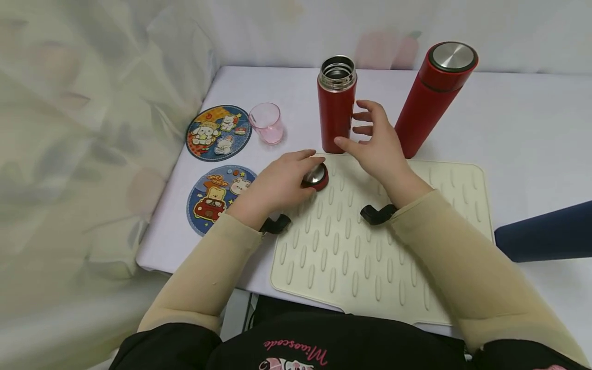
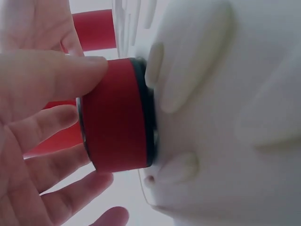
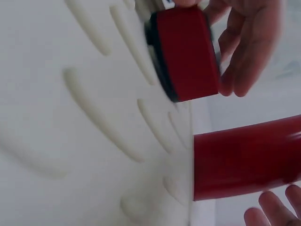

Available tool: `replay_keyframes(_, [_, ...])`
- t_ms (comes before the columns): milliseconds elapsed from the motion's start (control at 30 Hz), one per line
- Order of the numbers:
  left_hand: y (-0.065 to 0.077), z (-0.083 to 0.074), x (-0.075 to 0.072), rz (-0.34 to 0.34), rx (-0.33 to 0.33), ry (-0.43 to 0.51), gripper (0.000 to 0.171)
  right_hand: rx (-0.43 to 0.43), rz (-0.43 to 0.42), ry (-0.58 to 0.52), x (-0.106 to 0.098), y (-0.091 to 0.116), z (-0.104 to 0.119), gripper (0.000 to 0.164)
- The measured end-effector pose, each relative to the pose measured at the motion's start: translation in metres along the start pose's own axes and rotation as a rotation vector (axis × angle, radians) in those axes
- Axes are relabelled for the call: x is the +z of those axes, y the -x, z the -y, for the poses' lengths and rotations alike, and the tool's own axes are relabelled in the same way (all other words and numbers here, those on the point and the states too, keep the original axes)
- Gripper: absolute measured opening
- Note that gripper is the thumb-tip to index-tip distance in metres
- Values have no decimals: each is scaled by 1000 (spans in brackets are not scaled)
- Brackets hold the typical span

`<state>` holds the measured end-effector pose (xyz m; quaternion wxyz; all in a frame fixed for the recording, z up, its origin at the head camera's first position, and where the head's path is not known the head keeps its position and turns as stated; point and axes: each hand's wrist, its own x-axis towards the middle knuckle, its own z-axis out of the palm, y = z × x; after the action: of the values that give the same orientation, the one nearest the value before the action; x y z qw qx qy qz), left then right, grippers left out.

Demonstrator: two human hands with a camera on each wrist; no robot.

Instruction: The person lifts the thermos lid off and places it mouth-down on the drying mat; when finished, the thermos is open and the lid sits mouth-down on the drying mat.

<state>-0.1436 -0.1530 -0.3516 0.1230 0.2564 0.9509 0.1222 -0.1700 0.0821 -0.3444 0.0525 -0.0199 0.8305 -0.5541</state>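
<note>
My left hand [image 1: 281, 181] holds a red flask lid [image 1: 319, 179] with a silver top at the upper left of the cream mat [image 1: 351, 257]. In the left wrist view the thumb lies on one side of the lid [image 2: 120, 117] and fingertips touch the other; its dark rim is at the mat. Just behind the mat stands a red thermos flask [image 1: 336, 113], its steel mouth uncovered. My right hand [image 1: 381, 144] is beside this flask on its right, fingers spread and loosely bent, holding nothing. In the right wrist view its fingertips are near the red flask body [image 3: 244, 160].
A taller red flask [image 1: 430, 97] with its lid on stands behind my right hand. To the left are a pink clear cup [image 1: 268, 126] and two round cartoon coasters, one upper [image 1: 218, 132] and one lower [image 1: 205, 200]. A dark blue bottle [image 1: 546, 234] stands at the right edge.
</note>
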Motion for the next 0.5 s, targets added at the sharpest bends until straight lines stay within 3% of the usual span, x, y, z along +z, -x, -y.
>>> replay_keyframes(133, [8, 1, -1, -36, -23, 0, 71, -37, 30, 1, -10, 19, 0, 71])
replay_keyframes(333, [26, -6, -2, -116, 23, 17, 58, -72, 63, -26, -27, 45, -8, 43])
replay_keyframes(500, [41, -19, -5, -141, 72, 40, 43, -88, -57, -74, -45, 59, -19, 31])
